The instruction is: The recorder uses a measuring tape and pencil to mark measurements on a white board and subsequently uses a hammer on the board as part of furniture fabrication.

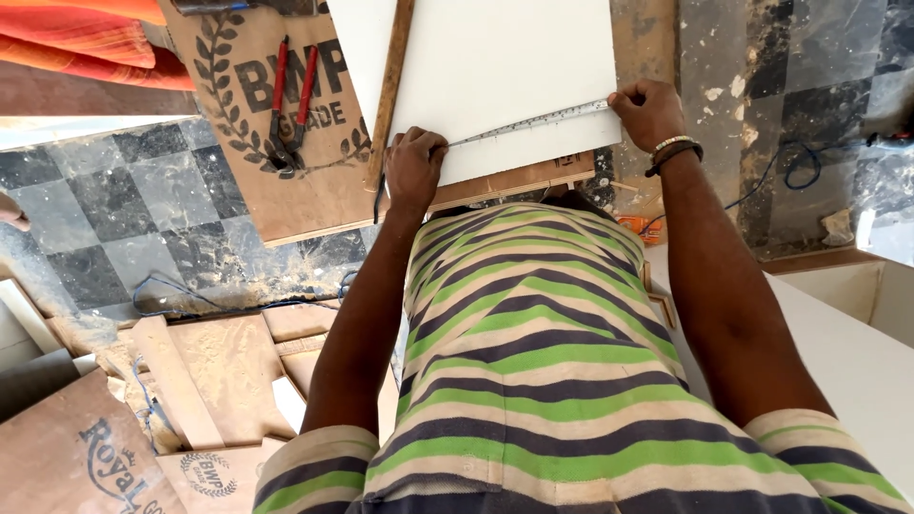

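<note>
Head view: a checkered stone floor, dusty, strewn with plywood offcuts. On it lies one white board. Across its near edge runs one tape measure — my left hand pins one end, fingers curled down, my right hand pinches the other. One pair of red-handled pliers rests left of the board.

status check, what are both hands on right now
Left hand pins the tape measure on the white board. Right hand holds the tape's far end at the board edge. Wooden strip lies beside left hand; red-handled pliers apart.
</note>
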